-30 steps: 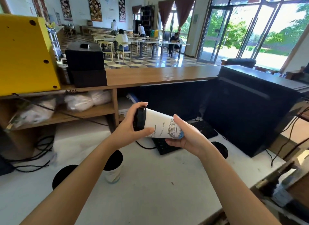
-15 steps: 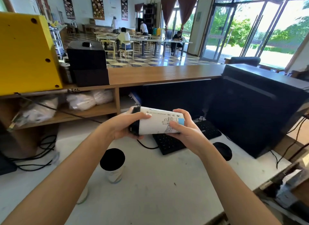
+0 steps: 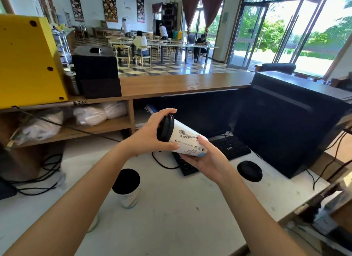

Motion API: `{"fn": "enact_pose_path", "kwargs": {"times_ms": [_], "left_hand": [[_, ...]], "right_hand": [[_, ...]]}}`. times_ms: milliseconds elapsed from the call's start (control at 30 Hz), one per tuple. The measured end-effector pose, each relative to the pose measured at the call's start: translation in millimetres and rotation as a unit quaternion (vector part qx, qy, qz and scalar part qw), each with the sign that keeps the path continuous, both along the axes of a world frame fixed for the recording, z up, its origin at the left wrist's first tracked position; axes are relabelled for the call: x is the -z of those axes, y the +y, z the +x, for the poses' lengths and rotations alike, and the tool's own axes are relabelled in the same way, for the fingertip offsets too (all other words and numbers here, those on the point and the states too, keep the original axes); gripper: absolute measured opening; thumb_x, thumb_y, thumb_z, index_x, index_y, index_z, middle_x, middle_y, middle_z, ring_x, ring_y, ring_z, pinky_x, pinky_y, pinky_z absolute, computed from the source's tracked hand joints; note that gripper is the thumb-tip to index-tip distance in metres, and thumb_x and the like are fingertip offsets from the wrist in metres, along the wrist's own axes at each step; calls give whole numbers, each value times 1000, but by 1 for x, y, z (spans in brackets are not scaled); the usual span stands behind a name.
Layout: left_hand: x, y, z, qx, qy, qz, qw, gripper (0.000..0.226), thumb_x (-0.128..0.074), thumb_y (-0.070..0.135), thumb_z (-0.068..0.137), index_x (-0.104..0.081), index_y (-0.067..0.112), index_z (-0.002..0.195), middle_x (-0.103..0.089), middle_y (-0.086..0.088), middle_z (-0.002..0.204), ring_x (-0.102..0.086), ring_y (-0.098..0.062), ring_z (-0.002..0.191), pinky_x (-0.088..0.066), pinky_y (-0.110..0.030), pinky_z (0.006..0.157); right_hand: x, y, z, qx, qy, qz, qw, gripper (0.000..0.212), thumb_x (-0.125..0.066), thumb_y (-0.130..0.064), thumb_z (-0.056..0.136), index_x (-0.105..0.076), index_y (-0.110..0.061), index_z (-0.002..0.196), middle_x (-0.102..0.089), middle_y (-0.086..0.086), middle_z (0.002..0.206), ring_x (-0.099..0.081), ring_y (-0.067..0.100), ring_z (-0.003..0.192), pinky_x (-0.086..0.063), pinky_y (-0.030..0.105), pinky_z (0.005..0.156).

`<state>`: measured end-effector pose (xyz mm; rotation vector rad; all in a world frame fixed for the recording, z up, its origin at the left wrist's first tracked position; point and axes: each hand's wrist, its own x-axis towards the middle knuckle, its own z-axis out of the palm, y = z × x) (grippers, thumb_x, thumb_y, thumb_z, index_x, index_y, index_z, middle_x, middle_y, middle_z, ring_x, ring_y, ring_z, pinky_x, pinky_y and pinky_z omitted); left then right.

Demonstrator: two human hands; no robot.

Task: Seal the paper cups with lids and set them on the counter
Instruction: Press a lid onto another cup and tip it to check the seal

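Observation:
A white printed paper cup point(image 3: 185, 140) lies tilted on its side in the air, a black lid point(image 3: 165, 130) on its mouth. My left hand point(image 3: 152, 135) wraps around the lid end, fingers over its rim. My right hand point(image 3: 206, 158) cups the cup's base from below. A second paper cup with a black lid point(image 3: 126, 187) stands upright on the white counter point(image 3: 181, 208) beneath my left forearm. A loose black lid point(image 3: 249, 171) lies flat on the counter to the right. Part of another cup point(image 3: 93, 222) peeks out under my left arm.
A black keyboard point(image 3: 226, 151) and cables lie behind the cup. A large black monitor point(image 3: 285, 122) stands at the right. A wooden upper counter point(image 3: 181, 84) runs across, with a yellow box point(image 3: 26, 61) and a black box point(image 3: 95, 65) at the left. White bags sit on the shelf below.
The cup has rotated in my hands and tilted, lid end now higher at the left. My left hand has shifted its grip around the lid rim.

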<state>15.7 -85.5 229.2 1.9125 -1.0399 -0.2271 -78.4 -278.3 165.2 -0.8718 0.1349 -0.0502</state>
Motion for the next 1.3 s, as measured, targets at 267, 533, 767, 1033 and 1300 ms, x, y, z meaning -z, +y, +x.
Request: {"fn": "enact_pose_path", "kwargs": {"times_ms": [267,533,767,1033,1300], "left_hand": [[-4,-5,12,-54,220,89,970,80,-66,54,76,-22,43,141,-46,2,129,-56,-21,105,-60,-37,72],[12,-14,14,-81,41,54,994,72,-79,41,63,-38,45,122,-43,5,123,-48,-12,105,-43,-19,77],[52,-9,8,-54,110,-15,992,84,-72,39,77,-21,40,144,-30,13,139,-33,-6,124,-35,-25,99],[81,-12,11,-109,255,-62,959,70,-67,19,85,-31,16,145,-47,0,139,-56,-10,112,-51,-25,91],[98,-27,24,-105,299,-98,943,66,-74,1,74,-47,14,133,-59,-1,127,-62,-2,104,-48,-25,94]], "right_hand": [[18,5,3,24,-49,76,996,57,-60,-5,82,-43,-16,135,-55,19,124,-54,36,119,-51,48,95],[34,31,16,98,-12,172,980,47,-52,-36,93,-55,1,121,-61,23,122,-61,33,114,-49,47,97],[25,20,31,159,52,151,974,35,-56,-30,93,-54,-2,113,-59,21,115,-60,33,108,-53,44,80],[23,2,43,197,51,75,976,25,-61,-15,90,-60,-6,113,-68,14,110,-64,26,104,-55,39,86],[-15,-18,60,160,13,-153,975,32,-70,-14,83,-63,-5,113,-72,11,108,-69,22,98,-57,29,79]]}}
